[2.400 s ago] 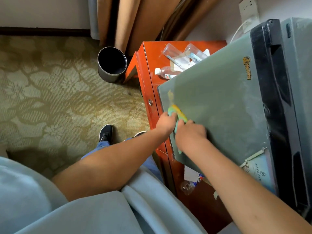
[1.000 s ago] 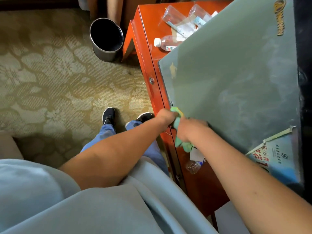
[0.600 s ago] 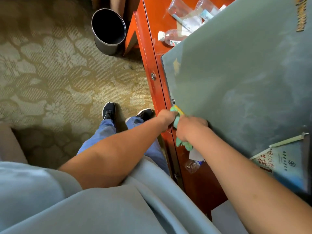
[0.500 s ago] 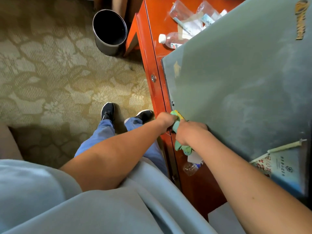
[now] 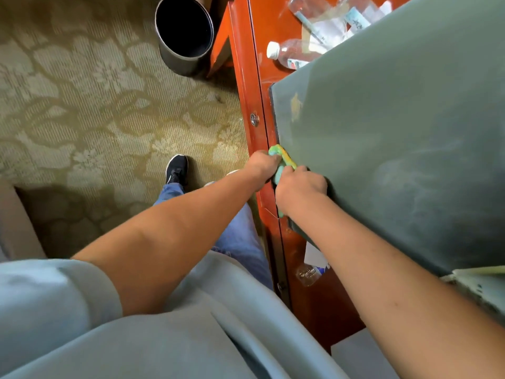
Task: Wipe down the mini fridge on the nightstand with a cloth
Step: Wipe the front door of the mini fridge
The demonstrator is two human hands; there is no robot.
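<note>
Both hands bunch the green-and-yellow cloth (image 5: 282, 160) against the lower edge of the mini fridge (image 5: 396, 149) standing on the red nightstand (image 5: 252, 86). The left hand (image 5: 263, 164) pinches one end, the right hand (image 5: 300, 187) grips the rest, seemingly so the wad reaches the narrow bottom seam.

Soft daylight, wide-angle view, slight blur

My arms cast a dim shadow on the carpet (image 5: 90, 110); the nightstand (image 5: 251, 86) gleams with glare, and edges bow and soften around me.
</note>
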